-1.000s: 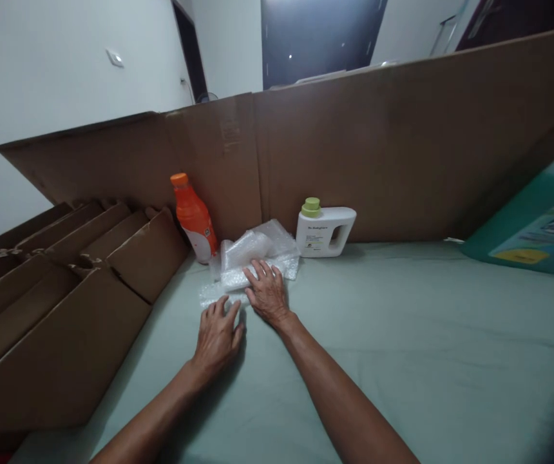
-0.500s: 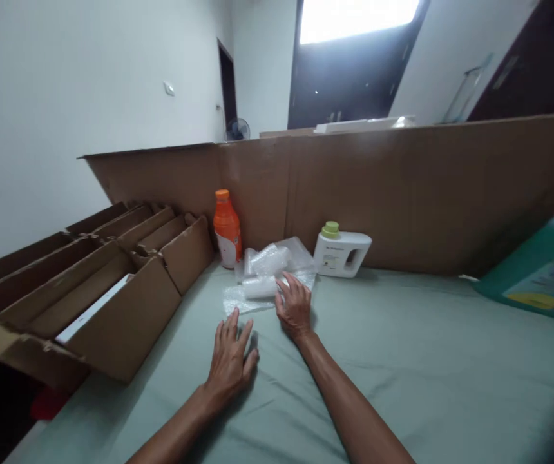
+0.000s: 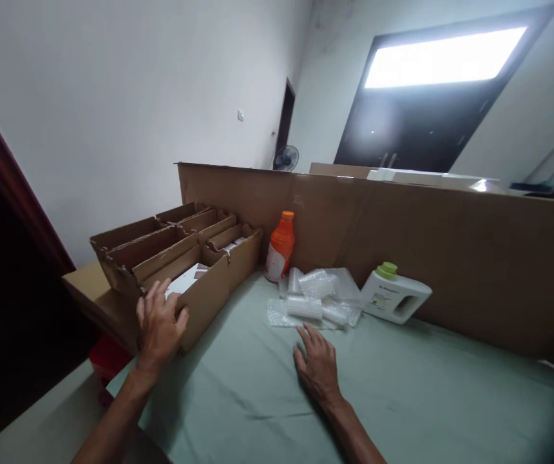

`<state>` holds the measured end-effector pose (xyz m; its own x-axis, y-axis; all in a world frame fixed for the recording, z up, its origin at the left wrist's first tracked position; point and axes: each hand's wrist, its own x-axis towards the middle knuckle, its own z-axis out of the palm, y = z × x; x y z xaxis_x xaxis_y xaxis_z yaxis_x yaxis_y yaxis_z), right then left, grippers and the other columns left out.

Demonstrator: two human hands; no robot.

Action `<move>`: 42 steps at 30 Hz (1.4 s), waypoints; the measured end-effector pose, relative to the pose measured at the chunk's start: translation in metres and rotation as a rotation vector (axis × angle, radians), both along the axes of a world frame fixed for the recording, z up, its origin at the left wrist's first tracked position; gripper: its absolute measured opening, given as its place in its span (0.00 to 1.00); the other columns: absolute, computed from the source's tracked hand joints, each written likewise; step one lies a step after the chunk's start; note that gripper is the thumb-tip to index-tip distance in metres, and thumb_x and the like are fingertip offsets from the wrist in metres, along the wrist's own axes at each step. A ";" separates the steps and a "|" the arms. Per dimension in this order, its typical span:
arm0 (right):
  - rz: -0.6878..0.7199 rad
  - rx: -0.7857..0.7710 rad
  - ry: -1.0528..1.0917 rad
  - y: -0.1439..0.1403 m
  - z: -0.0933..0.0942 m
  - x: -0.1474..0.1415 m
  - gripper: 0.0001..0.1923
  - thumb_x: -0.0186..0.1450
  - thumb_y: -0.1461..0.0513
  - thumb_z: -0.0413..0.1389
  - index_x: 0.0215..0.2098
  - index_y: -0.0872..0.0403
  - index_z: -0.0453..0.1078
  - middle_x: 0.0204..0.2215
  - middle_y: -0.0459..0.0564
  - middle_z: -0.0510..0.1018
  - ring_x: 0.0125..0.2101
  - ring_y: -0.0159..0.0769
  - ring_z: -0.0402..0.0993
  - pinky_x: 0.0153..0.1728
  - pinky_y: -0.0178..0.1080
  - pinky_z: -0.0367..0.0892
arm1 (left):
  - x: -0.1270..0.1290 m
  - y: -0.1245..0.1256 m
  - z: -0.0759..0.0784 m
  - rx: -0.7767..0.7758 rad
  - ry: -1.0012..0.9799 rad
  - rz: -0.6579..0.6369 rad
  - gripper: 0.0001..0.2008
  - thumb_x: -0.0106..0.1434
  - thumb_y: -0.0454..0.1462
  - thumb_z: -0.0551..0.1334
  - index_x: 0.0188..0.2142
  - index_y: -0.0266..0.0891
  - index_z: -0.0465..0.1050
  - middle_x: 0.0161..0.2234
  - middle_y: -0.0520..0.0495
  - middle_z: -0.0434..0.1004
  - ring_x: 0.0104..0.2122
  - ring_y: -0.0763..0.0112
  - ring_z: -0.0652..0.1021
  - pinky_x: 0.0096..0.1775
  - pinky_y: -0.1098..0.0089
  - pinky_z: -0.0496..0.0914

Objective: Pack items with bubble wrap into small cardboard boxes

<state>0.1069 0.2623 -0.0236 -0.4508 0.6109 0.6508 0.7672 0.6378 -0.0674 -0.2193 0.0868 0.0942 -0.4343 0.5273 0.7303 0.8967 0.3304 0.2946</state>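
My left hand is over the near edge of a divided cardboard box, fingers spread and bent toward a white flat item inside the front compartment. Whether the fingertips touch that item I cannot tell. Resting low over the green cloth, my right hand has its fingers apart and holds nothing. Just beyond its fingertips lies a pile of clear bubble wrap, some of it in rolls.
An orange bottle stands left of the bubble wrap, and a white jug with a green cap stands right of it. Behind them runs a tall cardboard panel. A red object sits below the box.
The view has swung left. My left hand has moved from the cloth to the cardboard box. My right hand has drawn back from the bubble wrap.
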 end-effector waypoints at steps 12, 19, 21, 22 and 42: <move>0.205 -0.322 0.270 -0.079 0.048 0.022 0.31 0.66 0.57 0.56 0.66 0.51 0.60 0.64 0.58 0.68 0.62 0.50 0.66 0.58 0.52 0.67 | 0.044 -0.061 -0.007 0.115 -0.459 -0.667 0.09 0.64 0.40 0.63 0.29 0.42 0.77 0.72 0.49 0.49 0.68 0.49 0.59 0.66 0.50 0.59; 0.193 -0.699 0.324 -0.134 0.046 0.096 0.50 0.61 0.50 0.64 0.73 0.49 0.46 0.69 0.59 0.59 0.67 0.57 0.58 0.62 0.58 0.62 | 0.082 -0.057 -0.065 0.118 -0.891 -0.674 0.55 0.56 0.48 0.71 0.72 0.53 0.37 0.73 0.38 0.46 0.68 0.47 0.61 0.61 0.50 0.67; 0.230 -0.734 0.350 -0.139 0.040 0.096 0.49 0.57 0.52 0.67 0.72 0.50 0.51 0.67 0.60 0.64 0.65 0.58 0.61 0.62 0.59 0.62 | 0.088 -0.053 -0.082 -0.095 -1.011 -0.667 0.55 0.51 0.53 0.73 0.70 0.41 0.49 0.62 0.31 0.67 0.59 0.42 0.73 0.55 0.48 0.73; 0.251 -0.745 0.380 -0.139 0.038 0.095 0.48 0.56 0.54 0.67 0.70 0.50 0.55 0.65 0.60 0.67 0.63 0.58 0.64 0.60 0.59 0.64 | 0.091 -0.051 -0.089 -0.167 -1.045 -0.661 0.51 0.49 0.55 0.72 0.67 0.37 0.57 0.56 0.30 0.74 0.54 0.41 0.77 0.53 0.48 0.74; -0.104 -0.775 0.708 -0.051 0.019 0.155 0.24 0.60 0.51 0.58 0.51 0.54 0.70 0.46 0.58 0.82 0.47 0.53 0.79 0.47 0.52 0.75 | 0.201 0.094 -0.113 -0.220 -0.914 -0.858 0.24 0.64 0.40 0.55 0.58 0.34 0.68 0.56 0.35 0.75 0.56 0.55 0.74 0.59 0.55 0.66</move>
<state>0.2617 0.2109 -0.0048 -0.0415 0.9862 0.1601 0.4419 0.1618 -0.8823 -0.0180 0.1812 -0.0190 -0.1921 0.9592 0.2075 0.3461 -0.1317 0.9289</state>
